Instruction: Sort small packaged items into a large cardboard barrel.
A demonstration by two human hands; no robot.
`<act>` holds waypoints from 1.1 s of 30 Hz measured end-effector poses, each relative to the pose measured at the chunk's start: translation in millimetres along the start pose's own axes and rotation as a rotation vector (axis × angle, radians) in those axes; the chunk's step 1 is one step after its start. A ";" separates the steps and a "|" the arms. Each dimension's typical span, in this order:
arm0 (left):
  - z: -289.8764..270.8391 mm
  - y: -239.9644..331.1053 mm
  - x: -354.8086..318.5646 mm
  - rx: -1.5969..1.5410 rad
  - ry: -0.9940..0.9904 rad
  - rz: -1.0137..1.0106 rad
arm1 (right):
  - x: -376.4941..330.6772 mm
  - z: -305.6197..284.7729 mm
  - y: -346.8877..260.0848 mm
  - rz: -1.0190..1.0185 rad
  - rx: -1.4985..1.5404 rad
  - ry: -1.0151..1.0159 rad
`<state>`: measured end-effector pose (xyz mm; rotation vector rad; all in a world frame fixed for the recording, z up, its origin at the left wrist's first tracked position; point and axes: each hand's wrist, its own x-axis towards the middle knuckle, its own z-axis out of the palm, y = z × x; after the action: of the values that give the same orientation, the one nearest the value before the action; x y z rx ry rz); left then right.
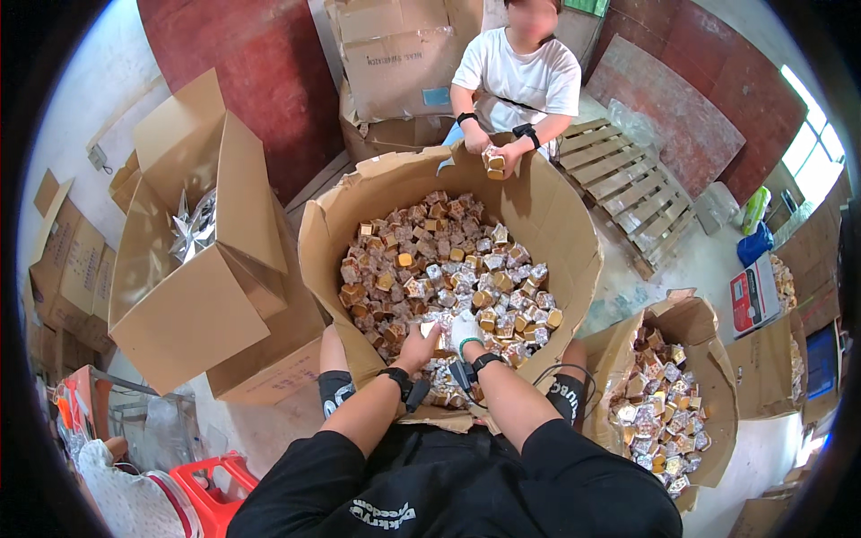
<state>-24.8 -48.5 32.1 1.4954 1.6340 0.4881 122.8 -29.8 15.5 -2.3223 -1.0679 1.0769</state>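
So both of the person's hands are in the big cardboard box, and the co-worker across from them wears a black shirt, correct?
Not quite: the head view shows the co-worker in a white shirt. The left hand and right hand are indeed in the big cardboard box.

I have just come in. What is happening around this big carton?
Two people are working over small gold and silvery pieces in a big carton. The wearer's left grip is at a pale piece among them, close to the white-gloved right grip; I cannot tell whether either holds anything. Opposite, a co-worker holds a partly gold piece by the far rim.
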 end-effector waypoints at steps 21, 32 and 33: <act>15.1 2.7 15.3 -0.504 -0.020 -0.305 | -52.5 -26.1 -33.0 -0.163 0.072 0.156; 4.3 10.0 6.4 -0.736 -0.186 -0.580 | -30.2 -20.3 -19.9 -0.182 0.139 -0.008; 4.4 12.4 4.0 -0.720 -0.157 -0.614 | -20.9 -11.0 -11.6 -0.142 0.226 -0.019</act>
<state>-13.4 -43.1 37.7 0.4601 1.4678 0.5127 116.8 -38.4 39.6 -2.0324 -1.0425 1.1055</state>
